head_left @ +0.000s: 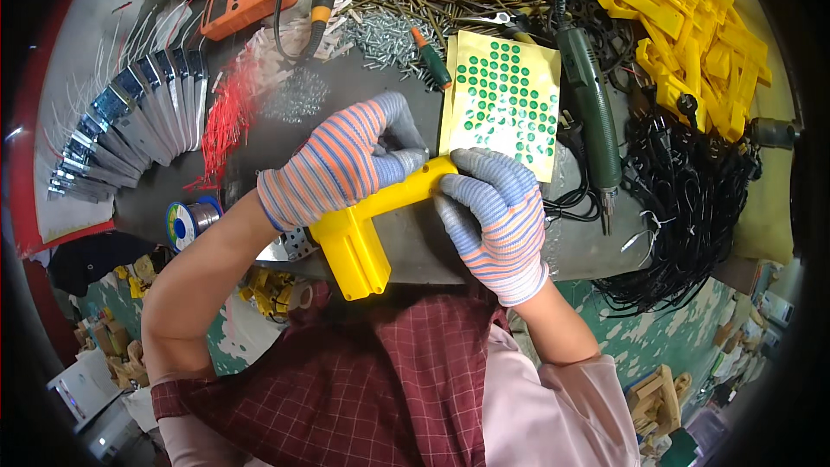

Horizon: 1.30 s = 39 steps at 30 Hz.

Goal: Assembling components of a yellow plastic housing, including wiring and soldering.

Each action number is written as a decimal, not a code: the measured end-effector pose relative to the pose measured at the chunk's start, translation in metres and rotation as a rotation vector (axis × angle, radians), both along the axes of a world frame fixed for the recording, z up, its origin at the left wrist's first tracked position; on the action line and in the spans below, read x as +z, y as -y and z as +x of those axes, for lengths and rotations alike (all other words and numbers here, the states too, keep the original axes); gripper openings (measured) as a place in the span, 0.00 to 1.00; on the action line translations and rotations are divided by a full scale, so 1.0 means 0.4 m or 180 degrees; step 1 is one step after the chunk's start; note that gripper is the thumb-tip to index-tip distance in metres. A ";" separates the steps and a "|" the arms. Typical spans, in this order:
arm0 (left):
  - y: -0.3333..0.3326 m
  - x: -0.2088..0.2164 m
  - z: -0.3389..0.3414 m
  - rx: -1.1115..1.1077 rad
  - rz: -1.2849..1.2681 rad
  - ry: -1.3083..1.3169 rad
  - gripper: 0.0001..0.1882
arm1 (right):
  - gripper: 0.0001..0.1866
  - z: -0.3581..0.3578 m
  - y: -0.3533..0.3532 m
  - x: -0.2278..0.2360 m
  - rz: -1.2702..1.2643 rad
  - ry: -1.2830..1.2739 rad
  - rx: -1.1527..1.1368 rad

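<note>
A yellow T-shaped plastic housing (363, 251) is held in front of me at the table's near edge. My left hand (346, 156), in a striped glove, lies over its middle; thumb and fingertips close together at its upper edge. My right hand (501, 216), in a matching glove, grips the housing's right end between bent fingers and thumb. Whether anything small sits between the fingertips is hidden. Just beyond the hands lies a pale yellow sheet of round green stickers (506, 86), some spots bare.
An electric screwdriver (592, 112) and bundled black power cords (692, 199) lie right, below piled yellow housings (692, 17). Screws (389, 39), a green-orange tool (430, 59) and an orange multimeter (251, 0) stand further back. Leftward are metal pieces with wires (138, 112) and a solder spool (192, 220).
</note>
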<state>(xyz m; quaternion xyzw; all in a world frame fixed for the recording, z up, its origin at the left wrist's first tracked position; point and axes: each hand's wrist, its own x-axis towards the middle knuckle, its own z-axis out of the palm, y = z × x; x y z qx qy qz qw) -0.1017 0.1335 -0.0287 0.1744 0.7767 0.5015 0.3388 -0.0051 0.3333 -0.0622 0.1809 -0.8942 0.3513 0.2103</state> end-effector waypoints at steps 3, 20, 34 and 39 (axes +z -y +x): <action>-0.005 0.002 0.016 0.0135 0.0153 -0.0326 0.09 | 0.16 0.002 0.001 0.000 -0.0080 -0.0011 -0.0006; 0.030 0.021 0.090 -0.0528 -0.0781 -0.1553 0.26 | 0.17 -0.003 0.003 0.016 0.0031 0.0114 -0.0123; -0.096 -0.069 -0.106 0.0856 -0.0967 -0.3149 0.11 | 0.10 -0.484 -0.133 0.081 0.1517 0.0348 -0.0470; -0.185 -0.013 -0.203 0.0146 -0.2446 -0.2937 0.13 | 0.14 -0.545 -0.106 0.077 0.2104 0.0621 -0.0469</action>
